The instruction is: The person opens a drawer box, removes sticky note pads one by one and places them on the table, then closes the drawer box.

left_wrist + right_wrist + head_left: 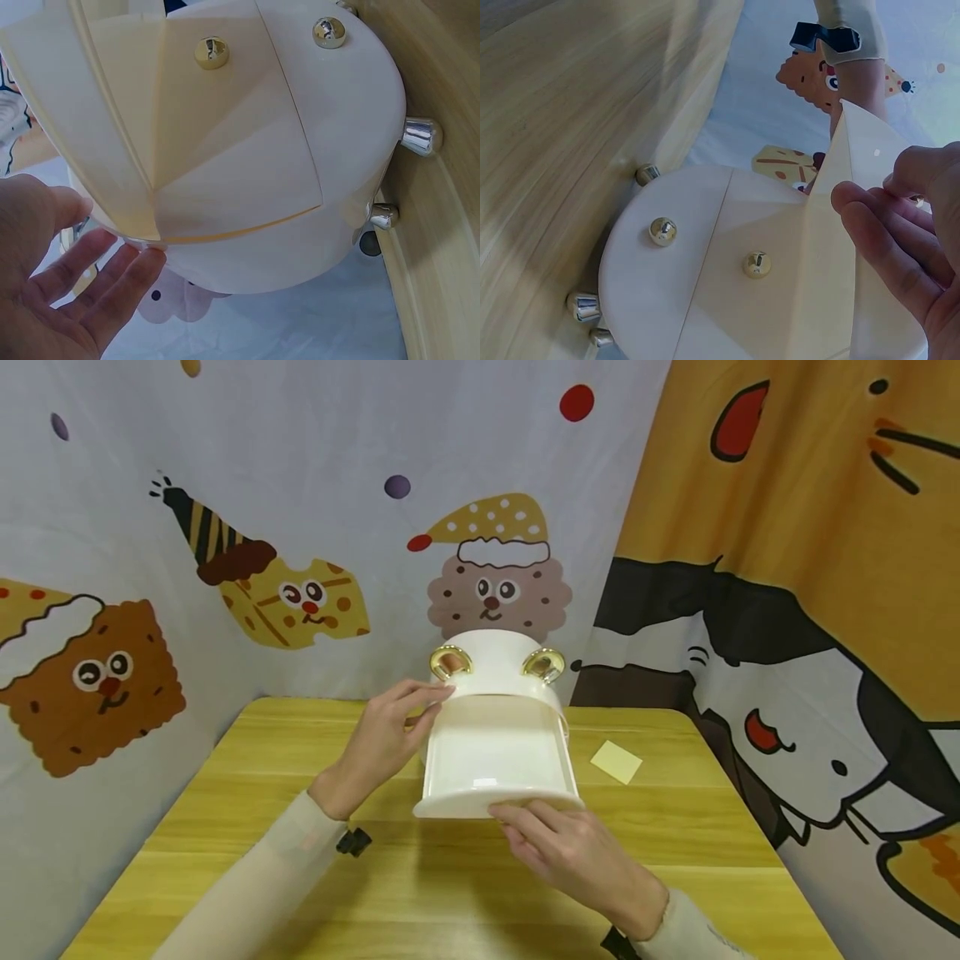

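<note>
A white rounded storage box [491,652] with two gold ears stands on the table. From its front a shallow white drawer [491,752] sticks out toward me, its inside bare. My right hand [573,852] pinches the drawer's front edge between thumb and fingers. Beside the left ear, my left hand [382,735] touches the box's side with its fingertips. In the left wrist view the box's round front [247,142] shows below the drawer, with a gold knob [211,52] on each of two lower sections. Short metallic feet [585,306] hold the box off the table.
The wooden table [285,777] runs up to cloth hangings printed with cartoon figures, at the back and sides. A pale yellow paper note [617,762] lies right of the box. Dark wrist straps [354,842] show at both sleeves.
</note>
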`<state>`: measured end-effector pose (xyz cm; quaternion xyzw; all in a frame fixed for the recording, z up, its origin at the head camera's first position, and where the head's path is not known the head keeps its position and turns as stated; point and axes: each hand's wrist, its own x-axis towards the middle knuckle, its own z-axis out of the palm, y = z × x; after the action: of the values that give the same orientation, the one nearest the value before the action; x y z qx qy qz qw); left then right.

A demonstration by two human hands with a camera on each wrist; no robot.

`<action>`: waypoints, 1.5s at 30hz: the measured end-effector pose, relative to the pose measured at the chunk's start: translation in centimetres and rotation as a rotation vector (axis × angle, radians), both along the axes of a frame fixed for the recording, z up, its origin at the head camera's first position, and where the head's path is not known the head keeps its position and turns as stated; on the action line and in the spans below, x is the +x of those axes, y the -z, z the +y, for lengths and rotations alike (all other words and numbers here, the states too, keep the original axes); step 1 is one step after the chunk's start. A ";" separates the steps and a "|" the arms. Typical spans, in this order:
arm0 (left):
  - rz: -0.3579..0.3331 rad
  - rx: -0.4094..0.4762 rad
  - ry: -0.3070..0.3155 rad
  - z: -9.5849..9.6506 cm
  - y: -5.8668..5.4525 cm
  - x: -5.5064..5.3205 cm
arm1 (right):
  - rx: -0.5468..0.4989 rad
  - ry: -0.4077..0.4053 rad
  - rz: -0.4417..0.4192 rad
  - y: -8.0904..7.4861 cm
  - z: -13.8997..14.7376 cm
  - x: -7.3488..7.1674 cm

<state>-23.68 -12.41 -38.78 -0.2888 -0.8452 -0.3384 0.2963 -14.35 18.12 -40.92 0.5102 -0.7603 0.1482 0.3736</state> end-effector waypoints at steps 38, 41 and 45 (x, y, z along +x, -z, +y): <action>-0.024 -0.005 0.010 -0.6 0.2 0.2 | -0.023 -0.026 -0.019 -0.3 -0.7 -1.2; -0.019 -0.020 0.000 -0.7 0.3 0.2 | -0.026 -0.029 -0.022 -0.4 -0.7 -1.4; 0.008 -0.030 0.006 -0.5 0.2 -0.1 | -0.037 -0.020 -0.005 -0.6 -0.6 -1.9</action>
<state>-23.75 -12.91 -38.97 -0.2971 -0.8481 -0.3255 0.2942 -16.27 17.54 -40.28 0.5103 -0.7533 0.1673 0.3797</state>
